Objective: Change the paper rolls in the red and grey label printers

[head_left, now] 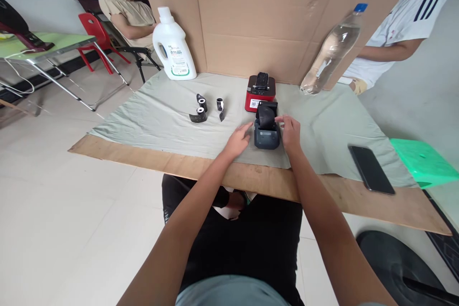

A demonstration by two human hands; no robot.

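The dark device [267, 140] sits just before the red box [251, 97], so the left hand [238, 141], fingers loose, should steady it while the right hand [290, 132], whose grip I cannot tell, gently straightens the black roll [266, 118]

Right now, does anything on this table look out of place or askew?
Only mildly: the black phone lies at a slant, straddling the edge between the cloth and bare wood. No spill shows.

Wooden tabletop [265, 180], grey cloth [165, 117], dark device [267, 137], red device [261, 94], seemingly three rolls [202, 104], white jug [175, 48], bottle [335, 48], phone [371, 169]
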